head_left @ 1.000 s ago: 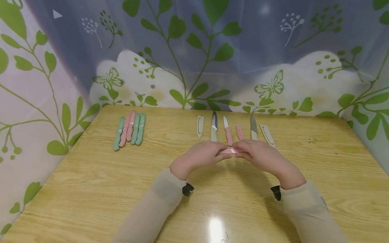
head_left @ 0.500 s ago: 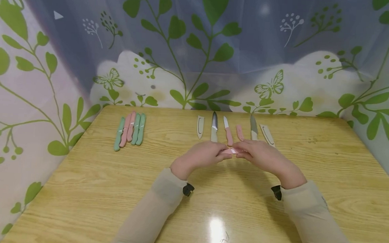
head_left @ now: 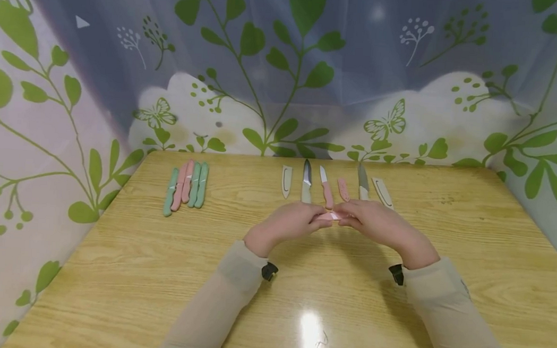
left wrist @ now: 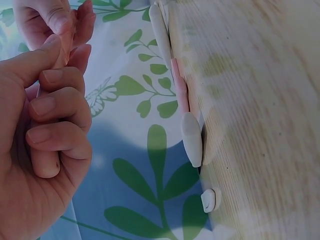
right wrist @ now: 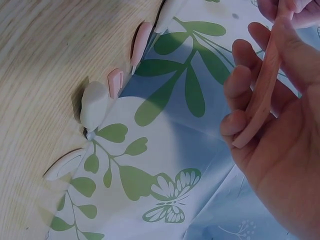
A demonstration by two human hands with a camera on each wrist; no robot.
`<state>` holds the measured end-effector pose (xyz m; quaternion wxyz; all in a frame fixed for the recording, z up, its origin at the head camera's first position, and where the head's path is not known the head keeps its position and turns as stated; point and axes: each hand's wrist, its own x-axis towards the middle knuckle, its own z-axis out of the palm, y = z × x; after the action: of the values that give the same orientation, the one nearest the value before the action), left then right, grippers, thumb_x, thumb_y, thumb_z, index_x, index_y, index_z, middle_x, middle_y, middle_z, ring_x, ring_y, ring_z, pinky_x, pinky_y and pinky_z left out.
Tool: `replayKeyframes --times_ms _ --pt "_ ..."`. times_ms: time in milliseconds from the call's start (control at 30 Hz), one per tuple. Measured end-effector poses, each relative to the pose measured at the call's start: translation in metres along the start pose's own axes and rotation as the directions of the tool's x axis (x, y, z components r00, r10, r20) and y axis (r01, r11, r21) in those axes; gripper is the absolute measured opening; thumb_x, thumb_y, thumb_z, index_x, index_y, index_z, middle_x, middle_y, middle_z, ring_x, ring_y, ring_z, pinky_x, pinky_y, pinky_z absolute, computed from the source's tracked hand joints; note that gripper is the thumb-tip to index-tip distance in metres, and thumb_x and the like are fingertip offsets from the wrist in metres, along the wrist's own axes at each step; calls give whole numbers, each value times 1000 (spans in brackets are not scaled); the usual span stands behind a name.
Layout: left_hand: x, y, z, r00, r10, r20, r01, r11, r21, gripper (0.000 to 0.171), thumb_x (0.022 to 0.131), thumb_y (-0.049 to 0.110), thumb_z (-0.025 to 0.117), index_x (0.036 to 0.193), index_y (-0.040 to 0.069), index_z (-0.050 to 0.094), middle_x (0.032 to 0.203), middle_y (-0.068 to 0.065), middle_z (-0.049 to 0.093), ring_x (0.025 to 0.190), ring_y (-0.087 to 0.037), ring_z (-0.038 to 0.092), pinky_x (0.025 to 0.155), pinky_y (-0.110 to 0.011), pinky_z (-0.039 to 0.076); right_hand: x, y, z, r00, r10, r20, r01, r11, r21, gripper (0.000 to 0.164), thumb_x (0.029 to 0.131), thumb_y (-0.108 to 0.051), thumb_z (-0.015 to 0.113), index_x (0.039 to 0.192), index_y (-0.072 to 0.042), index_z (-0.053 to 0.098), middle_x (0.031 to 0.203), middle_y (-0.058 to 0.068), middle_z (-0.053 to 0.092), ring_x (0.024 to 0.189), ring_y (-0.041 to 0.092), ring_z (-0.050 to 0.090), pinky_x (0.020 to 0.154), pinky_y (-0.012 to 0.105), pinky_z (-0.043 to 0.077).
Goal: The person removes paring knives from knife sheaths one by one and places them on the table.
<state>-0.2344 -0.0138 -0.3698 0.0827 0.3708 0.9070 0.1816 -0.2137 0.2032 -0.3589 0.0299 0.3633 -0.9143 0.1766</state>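
Observation:
Both hands meet over the table, holding a small pink knife between them. My left hand [head_left: 287, 222] curls its fingers round the pink handle [left wrist: 46, 162], whose rounded end shows below the fingers in the left wrist view. My right hand [head_left: 376, 222] pinches a pink knife sheath [right wrist: 261, 97] lengthwise between thumb and fingers. A pale strip of the blade [head_left: 334, 216] shows between the two hands. Just beyond the hands lie a pink-handled knife [head_left: 326, 188], a pink sheath [head_left: 343, 189] and two white-handled knives, one dark-bladed [head_left: 307, 181] and one grey-bladed [head_left: 362, 182].
One cream sheath [head_left: 286, 182] lies left of the loose knives, another cream sheath [head_left: 382, 193] to their right. Several green and pink knives [head_left: 187, 184] sit side by side at the table's back left. A patterned curtain [head_left: 283, 89] hangs behind the wooden table [head_left: 157, 273].

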Motion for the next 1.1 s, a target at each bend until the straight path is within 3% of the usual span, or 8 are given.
replayKeyframes --times_ms 467,1100 --pt "0 2 -2 1000 -15 13 15 1000 -4 35 102 38 46 115 12 66 95 0 70 80 -9 63 77 -27 51 -1 1 0 1000 11 8 -11 1000 -16 28 94 -16 62 121 -7 65 113 9 70 98 25 68 83 41 54" --pt "0 0 -1 1000 -28 12 28 1000 -1 31 101 40 47 102 13 65 80 4 64 67 -8 54 67 -24 44 -1 4 0 1000 23 11 -23 999 -28 26 94 -16 63 118 -6 66 109 9 70 92 23 68 79 39 55"
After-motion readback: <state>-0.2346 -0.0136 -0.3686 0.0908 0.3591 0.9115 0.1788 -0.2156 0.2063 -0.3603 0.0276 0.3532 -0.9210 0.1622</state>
